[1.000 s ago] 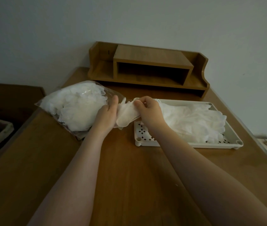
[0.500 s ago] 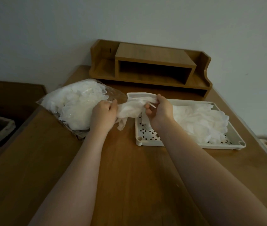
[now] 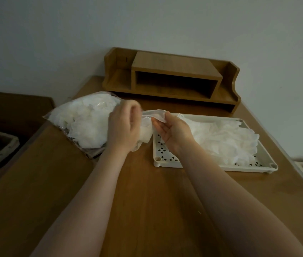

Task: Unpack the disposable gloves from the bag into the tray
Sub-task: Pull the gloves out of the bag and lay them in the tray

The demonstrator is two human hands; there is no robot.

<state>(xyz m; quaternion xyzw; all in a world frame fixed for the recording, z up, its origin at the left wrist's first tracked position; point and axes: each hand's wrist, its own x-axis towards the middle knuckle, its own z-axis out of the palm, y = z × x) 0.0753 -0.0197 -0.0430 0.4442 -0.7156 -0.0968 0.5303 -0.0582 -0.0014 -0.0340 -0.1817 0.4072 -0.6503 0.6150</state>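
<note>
Stretching glove point(image 3: 153, 115) between both hands, above tray point(image 3: 167, 162) left edge, beside bag point(image 3: 84, 119)

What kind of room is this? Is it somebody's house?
Probably a room at home or a small office, though I can't be sure. There's a wooden desk pushed against a plain wall, with a small wooden desktop shelf on it.

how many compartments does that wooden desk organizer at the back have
3 visible in the wooden desk organizer: an open shelf at its left end, a dark central cubby under the raised box, and an open shelf at its right end. Any others would be hidden.
</note>
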